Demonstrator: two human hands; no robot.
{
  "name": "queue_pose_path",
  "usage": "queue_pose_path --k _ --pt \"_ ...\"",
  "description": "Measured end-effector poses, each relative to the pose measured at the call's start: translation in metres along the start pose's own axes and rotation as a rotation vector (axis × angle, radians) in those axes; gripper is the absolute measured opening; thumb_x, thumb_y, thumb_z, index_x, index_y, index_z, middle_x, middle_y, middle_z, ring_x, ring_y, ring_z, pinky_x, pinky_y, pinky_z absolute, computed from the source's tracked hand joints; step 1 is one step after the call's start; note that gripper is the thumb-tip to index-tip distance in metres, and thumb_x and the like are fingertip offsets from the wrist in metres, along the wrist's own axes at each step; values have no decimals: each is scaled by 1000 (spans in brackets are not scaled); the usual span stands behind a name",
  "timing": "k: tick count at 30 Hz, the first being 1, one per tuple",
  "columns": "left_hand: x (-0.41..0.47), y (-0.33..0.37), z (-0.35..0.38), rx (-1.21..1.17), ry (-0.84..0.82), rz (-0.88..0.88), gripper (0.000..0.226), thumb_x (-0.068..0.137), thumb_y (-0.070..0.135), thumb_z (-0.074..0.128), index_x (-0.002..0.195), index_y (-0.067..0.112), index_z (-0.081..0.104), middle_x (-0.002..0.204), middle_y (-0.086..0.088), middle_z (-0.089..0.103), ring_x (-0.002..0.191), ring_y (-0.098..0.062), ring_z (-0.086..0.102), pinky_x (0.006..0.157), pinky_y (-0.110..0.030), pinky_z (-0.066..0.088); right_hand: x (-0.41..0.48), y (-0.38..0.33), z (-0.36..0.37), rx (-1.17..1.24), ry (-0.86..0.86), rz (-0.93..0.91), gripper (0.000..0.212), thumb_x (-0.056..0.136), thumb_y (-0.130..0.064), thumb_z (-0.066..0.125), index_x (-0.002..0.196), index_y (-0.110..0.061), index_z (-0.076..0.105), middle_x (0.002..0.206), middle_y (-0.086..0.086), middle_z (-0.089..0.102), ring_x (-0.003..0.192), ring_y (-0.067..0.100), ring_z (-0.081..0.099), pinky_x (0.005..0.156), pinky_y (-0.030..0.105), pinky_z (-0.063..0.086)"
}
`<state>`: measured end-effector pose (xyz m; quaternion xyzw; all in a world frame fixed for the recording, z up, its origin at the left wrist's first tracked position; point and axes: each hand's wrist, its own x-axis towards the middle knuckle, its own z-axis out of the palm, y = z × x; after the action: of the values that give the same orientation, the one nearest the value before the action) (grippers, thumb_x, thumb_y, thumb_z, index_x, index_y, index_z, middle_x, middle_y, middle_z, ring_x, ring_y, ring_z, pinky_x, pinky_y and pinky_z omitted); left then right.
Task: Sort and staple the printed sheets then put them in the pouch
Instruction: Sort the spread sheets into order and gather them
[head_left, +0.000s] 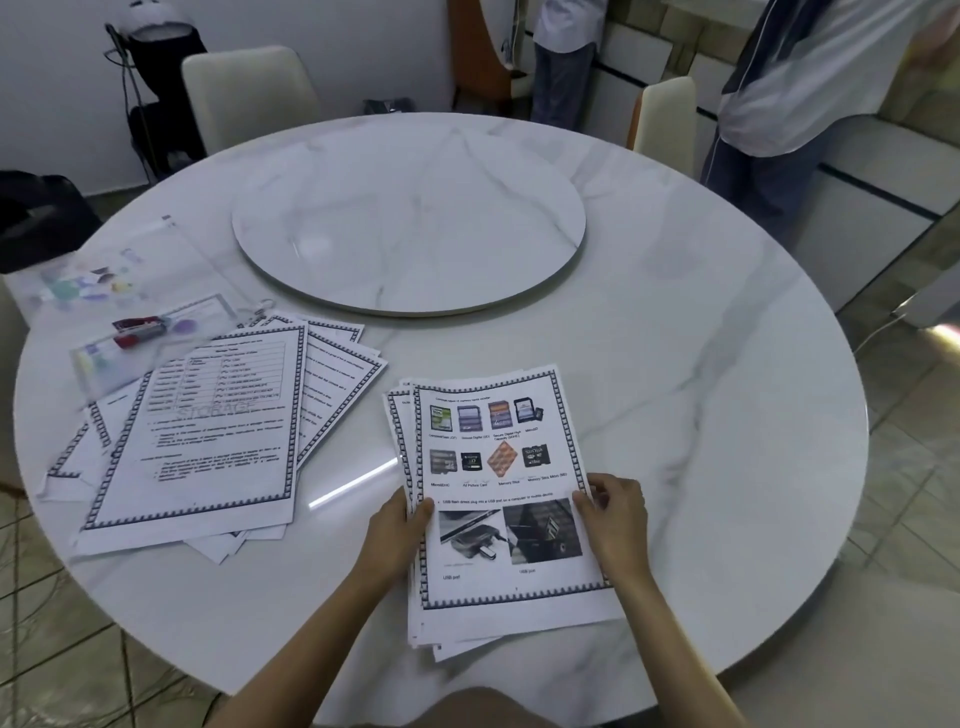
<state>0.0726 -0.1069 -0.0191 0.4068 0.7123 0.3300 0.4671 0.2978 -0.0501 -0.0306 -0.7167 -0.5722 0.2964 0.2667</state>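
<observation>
A stack of printed sheets (498, 467) with pictures of memory cards on top lies near the table's front edge. My left hand (400, 530) grips the stack's left edge, thumb on top. My right hand (615, 519) pinches the stack's right edge. A second, fanned-out pile of bordered text sheets (208, 431) lies to the left. Behind that pile lies a clear zip pouch (130, 291), and a red stapler (137, 327) rests on a smaller clear pouch next to it.
The round marble table (701, 389) carries a raised lazy Susan (410, 213) in its middle. Chairs (249, 93) stand at the far side. Two people stand beyond the table at the back right (810, 78). A black bag (36, 218) sits at the left edge.
</observation>
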Motion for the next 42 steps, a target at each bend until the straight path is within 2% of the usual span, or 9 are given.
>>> queue_pose_path --k 5,10,15,21,26,28,34,38,42 --pt "4 6 7 -28 -68 17 35 91 24 55 123 22 42 122 -2 62 96 -20 66 86 -38 54 4 1 -10 34 -60 27 28 88 -12 57 115 -7 59 111 11 59 89 15 51 80 19 35" --pt "5 16 9 -46 -93 132 34 94 22 47 126 27 36 118 4 60 84 -5 68 71 -20 56 8 1 -22 231 -97 134 35 91 -19 56 123 -6 53 100 4 58 95 17 53 87 24 40" --pt "-2 31 7 -139 -74 216 32 95 18 45 125 27 37 108 17 58 85 13 62 64 -7 49 15 -4 -30 333 -189 120 18 93 -27 51 93 -11 59 88 3 65 76 13 59 67 27 49" --pt "-4 56 3 -128 113 361 32 95 15 44 122 30 36 106 24 52 88 14 55 74 3 42 21 -28 -31 464 -5 -59 6 94 -17 48 92 -17 54 88 -4 65 85 20 61 77 37 49" --pt "-5 82 0 -226 234 457 36 93 16 48 127 23 40 110 18 56 91 14 58 78 -2 46 17 -56 -43 620 134 -234 19 95 -6 44 77 -13 39 76 4 54 72 8 48 70 22 42" --pt "-6 85 1 -287 232 484 38 91 20 49 127 25 38 111 24 54 95 23 53 76 2 43 15 -60 -47 674 153 -274 26 95 -5 43 73 -15 34 71 -2 45 66 3 40 62 14 37" --pt "-8 57 12 -372 210 433 62 69 70 54 119 36 42 110 31 61 106 12 55 76 -3 46 3 -48 -38 718 45 -237 19 96 -14 43 78 -19 47 71 -20 56 66 -6 48 63 9 40" --pt "-11 45 23 -363 215 355 26 87 45 52 111 40 44 103 31 64 100 14 56 76 -3 45 0 -37 -29 699 2 -195 20 97 -19 42 79 -15 50 70 -18 58 66 -4 49 61 9 40" --pt "-11 51 29 -347 247 341 18 95 17 45 111 25 46 105 20 60 90 18 57 69 -2 45 12 -34 -36 639 36 -173 30 95 -16 46 65 -14 45 61 -10 49 57 -1 40 52 11 33"
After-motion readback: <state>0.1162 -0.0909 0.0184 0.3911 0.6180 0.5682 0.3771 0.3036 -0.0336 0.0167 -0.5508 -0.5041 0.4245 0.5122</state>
